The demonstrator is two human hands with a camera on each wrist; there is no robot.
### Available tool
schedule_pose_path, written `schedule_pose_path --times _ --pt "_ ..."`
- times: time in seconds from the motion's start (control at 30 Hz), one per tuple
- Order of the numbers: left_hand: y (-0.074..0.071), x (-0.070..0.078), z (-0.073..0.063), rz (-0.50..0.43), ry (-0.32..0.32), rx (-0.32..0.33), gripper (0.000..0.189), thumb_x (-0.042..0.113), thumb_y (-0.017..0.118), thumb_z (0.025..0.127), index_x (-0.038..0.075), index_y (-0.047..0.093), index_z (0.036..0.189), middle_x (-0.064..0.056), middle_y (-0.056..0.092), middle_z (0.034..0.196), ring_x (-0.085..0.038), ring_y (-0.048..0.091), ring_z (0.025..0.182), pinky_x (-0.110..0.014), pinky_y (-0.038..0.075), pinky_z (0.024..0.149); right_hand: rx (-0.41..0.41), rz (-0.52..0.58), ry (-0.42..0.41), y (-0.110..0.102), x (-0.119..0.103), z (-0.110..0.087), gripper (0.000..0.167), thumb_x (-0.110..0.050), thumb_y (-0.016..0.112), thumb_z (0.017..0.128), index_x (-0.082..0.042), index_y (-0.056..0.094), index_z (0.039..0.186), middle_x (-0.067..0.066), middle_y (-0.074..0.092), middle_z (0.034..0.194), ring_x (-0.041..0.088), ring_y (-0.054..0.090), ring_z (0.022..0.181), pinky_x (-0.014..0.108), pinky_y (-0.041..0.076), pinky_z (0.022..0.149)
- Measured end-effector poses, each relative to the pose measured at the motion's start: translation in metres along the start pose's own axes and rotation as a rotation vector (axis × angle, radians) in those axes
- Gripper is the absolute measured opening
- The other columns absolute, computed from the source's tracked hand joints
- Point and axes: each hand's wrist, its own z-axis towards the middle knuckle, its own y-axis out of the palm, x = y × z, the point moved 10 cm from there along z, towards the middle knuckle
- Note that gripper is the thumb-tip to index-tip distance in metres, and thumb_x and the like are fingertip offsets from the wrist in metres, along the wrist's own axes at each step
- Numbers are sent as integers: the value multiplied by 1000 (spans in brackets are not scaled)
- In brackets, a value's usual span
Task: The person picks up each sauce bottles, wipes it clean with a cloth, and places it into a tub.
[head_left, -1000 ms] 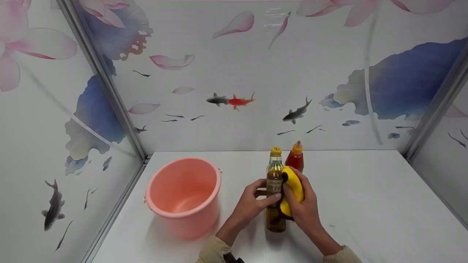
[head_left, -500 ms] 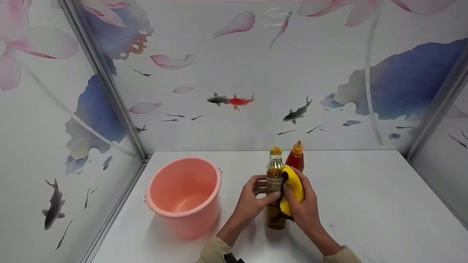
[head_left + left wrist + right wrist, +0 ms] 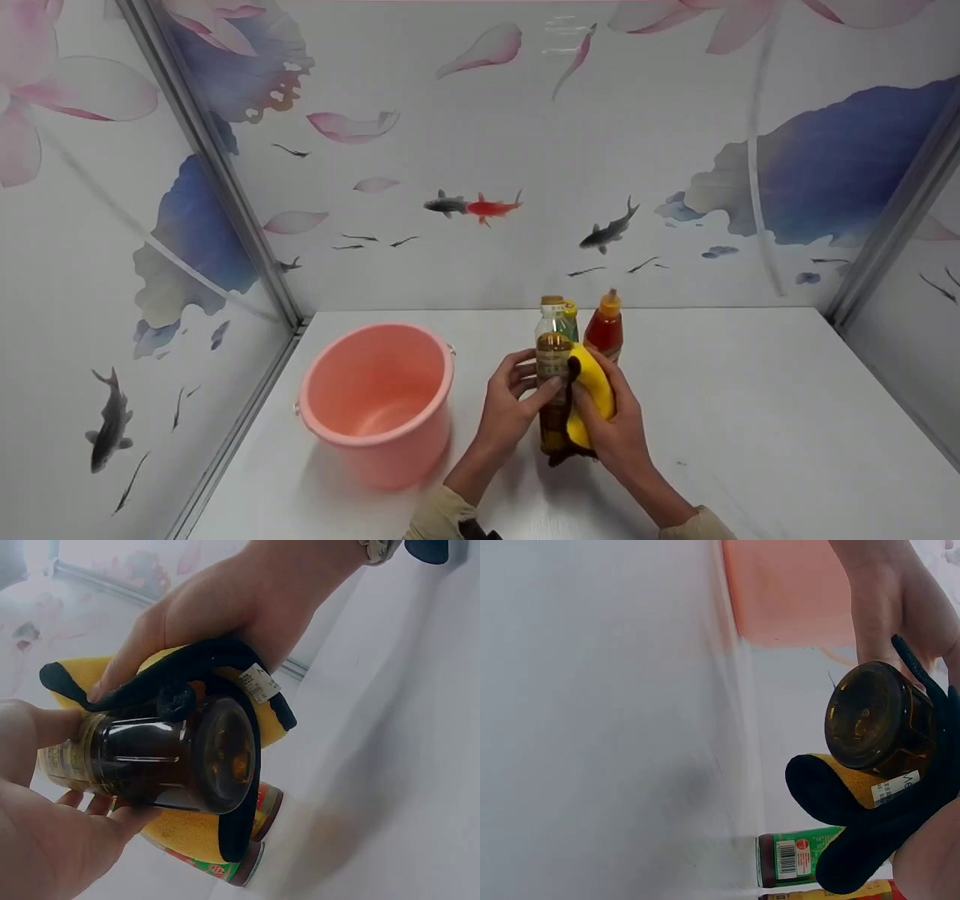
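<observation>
A glass bottle of brown liquid (image 3: pixel 552 356) is held upright between both hands, its base off the table in the left wrist view. My left hand (image 3: pixel 504 409) grips it from the left, thumb in front and fingers behind. In my right hand (image 3: pixel 626 431) is a yellow cloth with dark edging (image 3: pixel 598 386), pressed against the bottle's right side. The cloth's dark edge and white tag (image 3: pixel 259 682) lie by the bottle's base (image 3: pixel 225 757). Some of the right fingers are hidden behind the cloth.
Behind the held bottle stands a green-labelled bottle with a yellow cap (image 3: pixel 571 318), mostly hidden. Next to it is a red squeeze bottle with an orange cap (image 3: pixel 604 330). A pink bucket (image 3: pixel 397 454) stands to the left. Printed panels (image 3: pixel 465 270) enclose the white table (image 3: pixel 780 420).
Both hands have shifted slightly left with the bottle and cloth, and the bottle's base has risen. The green-labelled bottle's cap now shows separately behind it.
</observation>
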Motion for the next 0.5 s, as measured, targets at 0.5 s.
schedule_pose_path --times 0.5 --pt "4 2 -1 48 -4 -85 60 38 82 98 22 55 149 -4 72 140 -23 70 126 -48 58 112 11 -28 -9 -2 -3 -1 59 -29 69 108 -32 44 162 -3 61 141 20 62 113 23 57 96"
